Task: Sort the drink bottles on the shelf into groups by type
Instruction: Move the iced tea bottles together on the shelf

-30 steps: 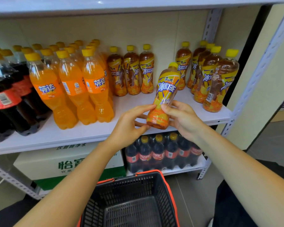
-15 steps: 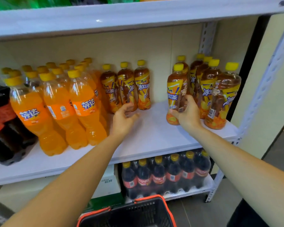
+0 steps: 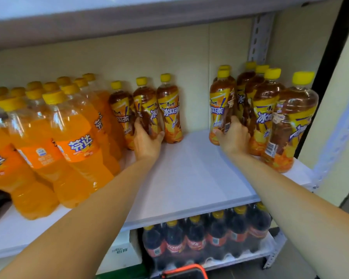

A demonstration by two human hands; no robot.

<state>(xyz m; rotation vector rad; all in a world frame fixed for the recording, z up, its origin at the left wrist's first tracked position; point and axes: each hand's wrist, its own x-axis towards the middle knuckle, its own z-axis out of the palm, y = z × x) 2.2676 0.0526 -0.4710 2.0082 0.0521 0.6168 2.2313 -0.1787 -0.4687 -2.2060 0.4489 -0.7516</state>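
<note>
1. A basket [image 3: 186, 271] with an orange rim shows only its top edge at the bottom centre of the frame.
2. A white box [image 3: 121, 252] with green print sits at lower centre-left, its text blurred.
3. A beige wall [image 3: 189, 63] fills the upper middle.
4. A perforated grey post [image 3: 260, 37] stands at upper right.

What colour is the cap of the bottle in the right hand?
Yellow cap, clearest in the head view.
</note>
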